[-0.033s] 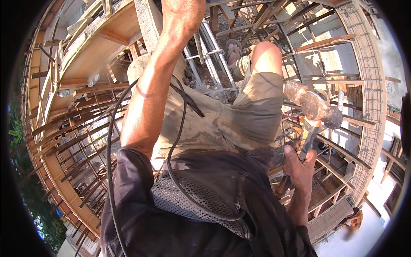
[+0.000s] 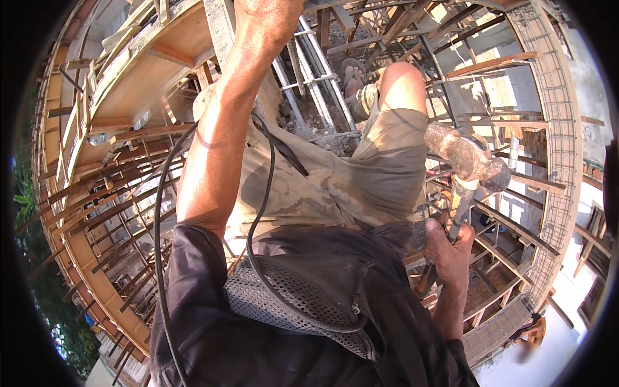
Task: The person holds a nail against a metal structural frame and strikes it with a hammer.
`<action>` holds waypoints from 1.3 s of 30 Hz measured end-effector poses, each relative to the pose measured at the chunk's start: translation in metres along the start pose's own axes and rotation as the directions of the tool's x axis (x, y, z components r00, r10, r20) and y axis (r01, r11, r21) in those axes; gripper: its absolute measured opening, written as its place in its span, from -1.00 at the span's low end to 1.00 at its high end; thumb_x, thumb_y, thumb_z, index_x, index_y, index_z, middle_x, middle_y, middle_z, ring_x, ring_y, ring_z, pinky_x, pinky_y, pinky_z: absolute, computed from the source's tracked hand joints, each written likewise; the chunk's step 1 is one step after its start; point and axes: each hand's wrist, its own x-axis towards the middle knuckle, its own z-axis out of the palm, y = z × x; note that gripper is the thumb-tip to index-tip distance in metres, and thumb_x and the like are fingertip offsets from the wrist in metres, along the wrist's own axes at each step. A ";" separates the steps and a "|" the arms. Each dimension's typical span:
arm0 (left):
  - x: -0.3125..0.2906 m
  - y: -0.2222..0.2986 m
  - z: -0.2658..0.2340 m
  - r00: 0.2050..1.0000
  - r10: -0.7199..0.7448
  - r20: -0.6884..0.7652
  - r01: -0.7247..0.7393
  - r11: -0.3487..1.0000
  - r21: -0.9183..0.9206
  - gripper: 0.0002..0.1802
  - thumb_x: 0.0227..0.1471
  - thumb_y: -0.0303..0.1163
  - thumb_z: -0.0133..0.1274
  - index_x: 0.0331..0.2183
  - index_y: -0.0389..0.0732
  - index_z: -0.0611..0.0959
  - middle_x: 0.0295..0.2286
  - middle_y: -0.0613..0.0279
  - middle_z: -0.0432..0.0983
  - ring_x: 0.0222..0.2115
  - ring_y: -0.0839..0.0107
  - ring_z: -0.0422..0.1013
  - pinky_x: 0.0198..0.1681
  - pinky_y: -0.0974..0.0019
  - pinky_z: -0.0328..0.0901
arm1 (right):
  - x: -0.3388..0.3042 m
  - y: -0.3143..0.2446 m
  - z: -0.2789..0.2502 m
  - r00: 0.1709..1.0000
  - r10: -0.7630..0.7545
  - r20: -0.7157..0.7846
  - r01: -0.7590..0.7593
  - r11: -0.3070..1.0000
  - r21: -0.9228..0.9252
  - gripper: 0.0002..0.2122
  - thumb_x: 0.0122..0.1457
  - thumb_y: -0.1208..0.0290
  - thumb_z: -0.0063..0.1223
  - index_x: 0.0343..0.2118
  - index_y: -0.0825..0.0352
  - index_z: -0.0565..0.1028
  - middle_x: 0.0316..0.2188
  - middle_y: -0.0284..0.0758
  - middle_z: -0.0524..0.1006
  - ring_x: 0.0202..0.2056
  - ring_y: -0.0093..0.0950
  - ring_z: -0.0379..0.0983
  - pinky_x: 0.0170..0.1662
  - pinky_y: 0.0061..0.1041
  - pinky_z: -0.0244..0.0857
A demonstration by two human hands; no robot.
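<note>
On the right, my right hand [image 2: 449, 253] is closed around the handle of a hammer [image 2: 465, 157]. Its heavy, rust-stained metal head points up and away from me, beside my bent knee. Pale, worn patches mark the dark handle, whose lower end shows below my fist. My left arm reaches forward to the top edge, where my left hand [image 2: 269, 18] is partly cut off. The fingers are out of sight, so what they hold or touch is hidden. Nearest to it is a grey beam [image 2: 220, 29].
Wooden formwork [image 2: 145, 80] curves along the left, above many timber props. Metal bars [image 2: 316, 84] stand ahead between my legs. A rebar cage [image 2: 560, 129] runs down the right side. A black cable [image 2: 159, 245] and a mesh pouch [image 2: 284, 297] lie against my body.
My left forearm has shifted slightly left. The hammer head has tipped a little to the left, while my right hand keeps its grip.
</note>
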 end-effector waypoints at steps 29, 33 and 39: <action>-0.042 -0.107 -0.043 0.944 -0.206 0.259 0.115 0.937 0.329 -0.46 0.21 -0.09 0.08 -0.70 -0.19 0.47 -0.74 0.54 0.14 -0.66 0.64 0.03 -0.60 0.36 -0.04 | 0.040 -0.092 0.073 0.898 -0.386 0.210 0.372 0.922 0.106 -0.77 0.22 0.51 0.12 -0.10 0.42 0.40 -0.50 -0.44 0.47 -0.50 -0.71 0.38 -0.44 -0.69 0.25; -0.044 -0.112 -0.032 0.916 -0.290 0.276 0.205 0.932 0.300 -0.47 0.22 -0.11 0.07 -0.70 -0.18 0.44 -0.74 0.52 0.14 -0.67 0.62 0.04 -0.59 0.35 -0.01 | 0.041 -0.088 0.067 0.930 -0.279 0.238 0.259 0.959 0.112 -0.79 0.21 0.51 0.15 -0.13 0.40 0.42 -0.50 -0.46 0.46 -0.51 -0.73 0.36 -0.43 -0.71 0.23; -0.039 -0.056 -0.013 0.944 -0.196 0.264 0.125 0.956 0.264 -0.54 0.27 -0.24 -0.03 -0.67 -0.13 0.37 -0.74 0.51 0.11 -0.71 0.66 0.00 -0.65 0.44 -0.10 | 0.037 -0.090 0.064 0.882 -0.447 0.148 0.445 0.894 0.044 -0.80 0.21 0.50 0.12 -0.14 0.41 0.42 -0.57 -0.43 0.43 -0.57 -0.72 0.30 -0.48 -0.69 0.19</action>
